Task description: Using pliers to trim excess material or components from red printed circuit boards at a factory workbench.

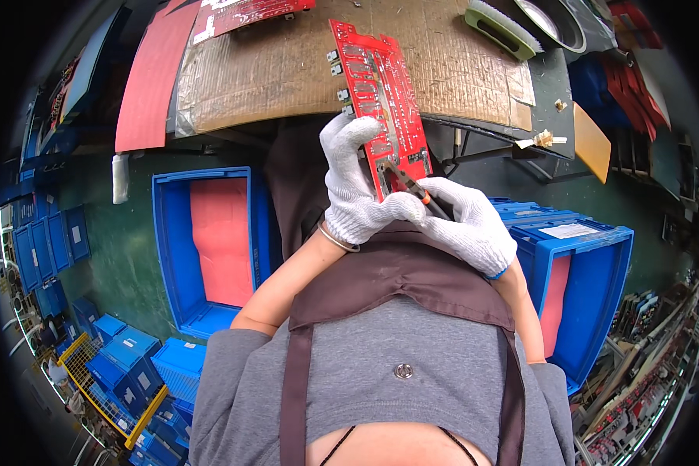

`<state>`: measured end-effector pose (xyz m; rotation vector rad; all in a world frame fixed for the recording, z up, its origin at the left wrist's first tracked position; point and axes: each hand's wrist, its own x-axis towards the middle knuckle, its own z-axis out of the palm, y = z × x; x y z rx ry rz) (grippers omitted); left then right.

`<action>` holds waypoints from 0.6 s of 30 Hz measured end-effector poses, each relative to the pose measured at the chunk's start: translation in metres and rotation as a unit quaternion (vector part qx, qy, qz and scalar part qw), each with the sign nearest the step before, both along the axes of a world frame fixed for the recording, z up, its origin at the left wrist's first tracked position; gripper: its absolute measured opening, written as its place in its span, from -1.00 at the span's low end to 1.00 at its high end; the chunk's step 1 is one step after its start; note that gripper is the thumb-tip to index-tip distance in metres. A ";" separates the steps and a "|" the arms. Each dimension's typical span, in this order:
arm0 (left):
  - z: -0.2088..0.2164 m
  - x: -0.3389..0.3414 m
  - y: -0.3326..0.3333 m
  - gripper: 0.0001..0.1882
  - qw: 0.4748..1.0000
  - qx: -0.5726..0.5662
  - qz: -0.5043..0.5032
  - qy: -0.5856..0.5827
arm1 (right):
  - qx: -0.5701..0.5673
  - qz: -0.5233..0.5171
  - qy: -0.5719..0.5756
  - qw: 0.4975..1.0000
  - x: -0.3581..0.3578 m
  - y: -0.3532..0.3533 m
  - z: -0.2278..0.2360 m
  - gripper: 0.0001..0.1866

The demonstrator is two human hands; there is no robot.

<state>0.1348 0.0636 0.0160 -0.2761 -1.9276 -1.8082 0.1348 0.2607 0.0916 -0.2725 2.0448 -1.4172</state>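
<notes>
A red circuit board (400, 101) is tilted up in front of me, its far end over the bench. Solder spots and grey patches cover the face toward me, and small white connectors stick out along its left edge. My left hand (353, 179), in a white knitted glove, grips the board's lower left edge. In the same kind of glove, my right hand (470, 221) is closed round a pair of cutters (415, 189) with dark jaws and orange on the handles. Their tips touch or nearly touch the board's lower part; the exact contact is too small to tell.
The bench (264, 85) is covered with worn cardboard. Another red board (248, 15) lies at its far left, a green brush (501, 29) at far right. Blue crates stand on both sides of me, one left (163, 233) and one right (613, 287).
</notes>
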 end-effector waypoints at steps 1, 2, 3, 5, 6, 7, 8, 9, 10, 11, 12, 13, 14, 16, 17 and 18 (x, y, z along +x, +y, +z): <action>-0.001 0.000 0.000 0.26 1.000 0.001 -0.001 0.000 | -0.050 -0.019 -0.058 0.997 0.001 -0.002 -0.003 -0.57; -0.001 0.000 0.000 0.26 1.000 0.014 -0.002 -0.005 | -0.099 -0.037 -0.114 0.988 0.002 -0.003 -0.006 -0.58; -0.002 0.000 0.000 0.26 1.000 0.028 -0.003 -0.010 | -0.111 -0.022 -0.136 0.984 0.000 -0.002 -0.009 -0.60; -0.004 -0.001 -0.004 0.27 1.000 0.005 -0.003 -0.006 | -0.124 -0.033 -0.146 0.981 0.002 -0.003 -0.011 -0.61; -0.004 -0.001 -0.005 0.27 1.000 -0.019 -0.003 -0.003 | -0.137 -0.043 -0.157 0.977 0.003 -0.004 -0.011 -0.61; -0.004 -0.001 -0.005 0.27 1.000 -0.019 -0.002 -0.003 | -0.137 -0.043 -0.157 0.977 0.001 -0.004 -0.007 -0.61; -0.003 -0.002 -0.005 0.28 1.000 -0.017 -0.003 0.006 | -0.129 -0.041 -0.201 0.970 -0.002 -0.002 0.001 -0.61; -0.002 -0.002 -0.004 0.28 1.000 -0.014 -0.003 0.014 | -0.121 -0.040 -0.244 0.961 -0.004 -0.001 0.005 -0.60; -0.001 -0.002 -0.002 0.28 1.000 -0.012 -0.005 0.015 | -0.120 -0.043 -0.242 0.962 -0.004 0.002 0.006 -0.60; 0.001 -0.001 0.001 0.29 0.999 0.044 -0.021 -0.014 | -0.123 -0.075 -0.244 0.959 -0.003 0.006 0.007 -0.60; 0.003 -0.001 0.006 0.29 0.993 0.100 -0.039 -0.044 | -0.125 -0.109 -0.244 0.956 -0.002 0.010 0.009 -0.59; -0.001 -0.002 0.006 0.31 0.994 0.090 -0.035 -0.041 | -0.104 -0.125 -0.225 0.961 -0.003 0.014 0.010 -0.61; 0.004 0.000 0.004 0.33 0.995 0.079 -0.029 -0.058 | -0.099 -0.140 -0.219 0.961 -0.002 0.020 0.006 -0.61; 0.006 0.000 -0.004 0.32 0.996 0.068 0.006 -0.057 | -0.123 -0.192 -0.138 0.964 0.000 0.035 -0.002 -0.66; 0.015 0.003 -0.006 0.28 0.992 0.103 0.012 -0.075 | -0.052 -0.205 -0.073 0.975 -0.003 0.041 0.004 -0.67; 0.025 0.004 -0.006 0.24 0.986 0.140 0.011 -0.094 | -0.043 -0.223 -0.064 0.972 -0.001 0.054 0.001 -0.67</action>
